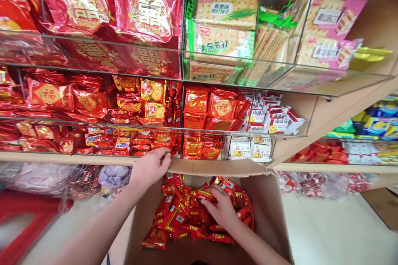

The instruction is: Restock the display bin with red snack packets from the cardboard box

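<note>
My left hand [151, 166] is at the front edge of the lowest shelf row, just above the carton's far left side. Its fingers are curled together beside the red packets [158, 137], and whatever they hold is hidden. Inside the open cardboard carton [267, 215], my right hand [220, 206] is closed, thumb and fingers pinching a red and gold snack packet [200, 194]. Many similar red wrapped snacks [174, 217] lie loose in a pile beneath it, some showing barcodes.
Clear-fronted shelf bins hold red double-happiness packs [149, 14], green-edged crackers [222, 43], pink-edged crackers [326, 51] and white packets [250, 149]. A cardboard flap [217, 167] rests by the shelf edge [102, 157]. At left is a red stool [27, 219]; bagged goods [40, 178] lie below.
</note>
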`<state>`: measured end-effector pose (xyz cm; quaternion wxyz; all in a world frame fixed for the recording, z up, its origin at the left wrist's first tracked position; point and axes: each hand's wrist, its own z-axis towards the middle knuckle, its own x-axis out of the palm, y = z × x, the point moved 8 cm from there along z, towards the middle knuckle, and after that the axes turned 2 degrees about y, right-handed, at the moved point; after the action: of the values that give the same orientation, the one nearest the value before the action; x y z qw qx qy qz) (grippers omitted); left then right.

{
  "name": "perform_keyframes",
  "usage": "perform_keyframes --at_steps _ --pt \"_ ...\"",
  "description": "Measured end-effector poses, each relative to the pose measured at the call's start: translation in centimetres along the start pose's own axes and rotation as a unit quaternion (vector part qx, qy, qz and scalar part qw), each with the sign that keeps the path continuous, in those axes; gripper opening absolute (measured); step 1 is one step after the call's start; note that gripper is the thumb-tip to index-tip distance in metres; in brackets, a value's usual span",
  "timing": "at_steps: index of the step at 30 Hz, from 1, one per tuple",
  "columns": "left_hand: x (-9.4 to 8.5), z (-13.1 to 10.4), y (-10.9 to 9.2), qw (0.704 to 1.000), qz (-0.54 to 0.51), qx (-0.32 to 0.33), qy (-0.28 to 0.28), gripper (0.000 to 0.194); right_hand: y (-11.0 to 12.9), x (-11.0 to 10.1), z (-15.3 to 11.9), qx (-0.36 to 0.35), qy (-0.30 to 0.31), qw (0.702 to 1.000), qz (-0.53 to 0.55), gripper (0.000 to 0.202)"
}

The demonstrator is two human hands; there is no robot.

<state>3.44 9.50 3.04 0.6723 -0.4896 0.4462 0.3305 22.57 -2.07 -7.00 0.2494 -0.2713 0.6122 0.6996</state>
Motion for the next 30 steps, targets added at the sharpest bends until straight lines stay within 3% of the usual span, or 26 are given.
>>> perform_keyframes --at_steps 3,5,6,7,9,11,14,17,19,22,26,28,30 --pt "-1.9 -2.1 -1.9 0.987 -0.112 0.062 -0.096 0.028 3.7 -4.7 -2.9 -0.104 -0.083 0.988 0.073 0.022" --pt "-2.5 -4.5 -3.3 0.970 -0.204 0.058 -0.123 0.028 5.5 -6.9 -4.3 -0.151 -0.131 0.977 0.070 0.030" --pt "-2.0 -5.6 -4.0 0.961 -0.258 0.034 -0.096 0.029 6.2 -7.6 -4.9 -0.168 -0.149 0.972 0.064 0.032" --pt "-0.7 -6.8 -4.9 0.944 -0.327 0.003 -0.036 0.031 6.6 -8.0 -5.2 -0.181 -0.163 0.968 0.058 0.033" --pt "2.2 -9.1 -7.5 0.883 -0.457 -0.038 0.103 0.037 7.2 -8.2 -5.6 -0.203 -0.167 0.964 0.043 0.035" --pt "4.1 -10.7 -9.9 0.815 -0.551 -0.054 0.173 0.045 7.5 -7.8 -5.7 -0.218 -0.159 0.962 0.028 0.036" --pt "5.2 -11.1 -11.1 0.750 -0.634 -0.066 0.177 0.062 7.5 -6.9 -5.8 -0.220 -0.132 0.967 0.008 0.039" --pt "5.4 -10.6 -10.8 0.719 -0.667 -0.083 0.178 0.073 6.8 -7.1 -5.7 -0.169 -0.131 0.976 0.051 0.045" --pt "5.3 -10.3 -10.7 0.713 -0.671 -0.087 0.184 0.076 5.9 -7.5 -5.6 -0.106 -0.138 0.976 0.133 0.046" --pt "5.4 -10.2 -11.4 0.711 -0.668 -0.084 0.203 0.075 5.3 -7.6 -5.4 -0.037 -0.101 0.964 0.241 0.042" --pt "6.1 -10.5 -12.8 0.713 -0.659 -0.066 0.231 0.072 5.5 -8.2 -5.2 0.002 -0.063 0.973 0.222 0.026" --pt "5.9 -10.3 -12.8 0.748 -0.618 -0.039 0.238 0.063 5.3 -9.1 -4.9 0.017 -0.056 0.977 0.206 0.022" --pt "4.6 -9.3 -12.0 0.825 -0.524 0.011 0.209 0.048 4.7 -10.7 -4.5 0.025 -0.075 0.977 0.196 0.024"
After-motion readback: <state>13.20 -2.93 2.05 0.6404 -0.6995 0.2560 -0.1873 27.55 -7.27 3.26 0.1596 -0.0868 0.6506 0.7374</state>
